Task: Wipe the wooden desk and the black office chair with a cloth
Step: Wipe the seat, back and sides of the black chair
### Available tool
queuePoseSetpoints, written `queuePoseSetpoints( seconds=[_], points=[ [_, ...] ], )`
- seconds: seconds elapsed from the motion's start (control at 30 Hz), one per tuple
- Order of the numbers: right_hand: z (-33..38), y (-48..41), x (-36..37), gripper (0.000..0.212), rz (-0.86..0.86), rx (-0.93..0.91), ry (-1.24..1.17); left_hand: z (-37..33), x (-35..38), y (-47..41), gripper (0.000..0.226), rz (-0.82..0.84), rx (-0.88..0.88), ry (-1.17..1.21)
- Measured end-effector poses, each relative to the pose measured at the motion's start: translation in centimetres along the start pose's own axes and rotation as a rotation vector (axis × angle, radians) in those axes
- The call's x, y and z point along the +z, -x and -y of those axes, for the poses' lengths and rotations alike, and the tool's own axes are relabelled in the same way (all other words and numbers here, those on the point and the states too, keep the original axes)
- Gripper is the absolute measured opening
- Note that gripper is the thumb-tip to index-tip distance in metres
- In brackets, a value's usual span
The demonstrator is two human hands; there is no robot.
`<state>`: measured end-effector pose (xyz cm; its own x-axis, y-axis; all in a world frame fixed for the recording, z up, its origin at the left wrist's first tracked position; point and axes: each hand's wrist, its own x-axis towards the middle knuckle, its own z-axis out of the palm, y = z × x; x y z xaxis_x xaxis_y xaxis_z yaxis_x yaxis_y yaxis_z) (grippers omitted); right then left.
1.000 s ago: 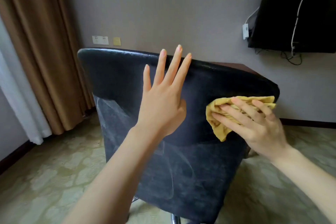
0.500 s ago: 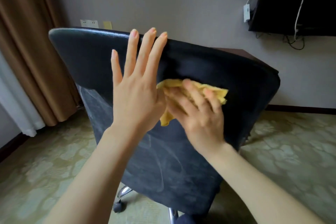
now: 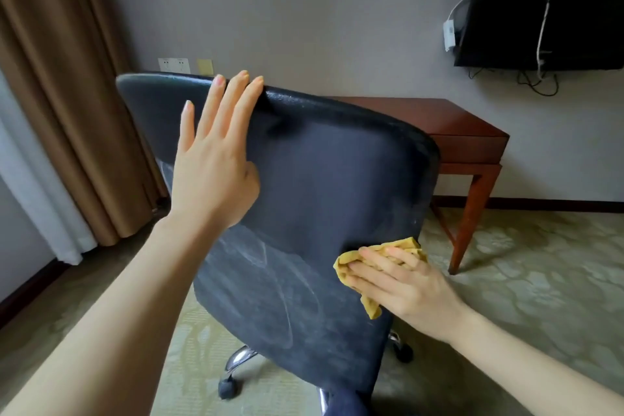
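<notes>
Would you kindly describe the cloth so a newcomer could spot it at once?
Find the big black chair in the middle, its back facing the camera. At the backrest's lower right edge, the right hand presses a crumpled cloth against it. Nothing else on the chair is yellow.

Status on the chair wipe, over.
Left hand flat on back of black office chair. Right hand presses yellow cloth low on its right side. Nothing blocking.
</notes>
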<state>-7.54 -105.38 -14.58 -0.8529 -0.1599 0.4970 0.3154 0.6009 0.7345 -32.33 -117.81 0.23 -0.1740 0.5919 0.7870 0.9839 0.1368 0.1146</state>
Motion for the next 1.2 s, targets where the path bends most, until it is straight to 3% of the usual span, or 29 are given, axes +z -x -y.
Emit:
queuePoseSetpoints(
  seconds=[0.3, 0.5, 0.83, 1.0, 1.2],
  points=[
    [-9.8, -4.6, -6.1, 0.039, -0.327, 0.082, 0.187, -0.5, -0.2, 0.1, 0.099, -0.003, -0.034, 0.051],
    [-8.3, -5.6, -5.8, 0.037, -0.397, 0.267, 0.135, -0.8, 0.3, 0.1, 0.100, -0.026, -0.065, 0.071],
    [-3.3, -2.4, -2.6, 0.037, -0.229, 0.277, 0.086, -1.3, 0.5, 0.2, 0.101, -0.001, -0.099, 0.071],
    [-1.5, -0.9, -2.3, 0.043, -0.060, 0.145, 0.049, -1.5, -0.2, 0.3, 0.100, 0.048, -0.116, 0.105],
    [-1.6, 0.5, -2.7, 0.039, 0.086, -0.178, 0.039, -1.0, 0.2, 3.4, 0.101, 0.088, -0.161, 0.213]
  ],
)
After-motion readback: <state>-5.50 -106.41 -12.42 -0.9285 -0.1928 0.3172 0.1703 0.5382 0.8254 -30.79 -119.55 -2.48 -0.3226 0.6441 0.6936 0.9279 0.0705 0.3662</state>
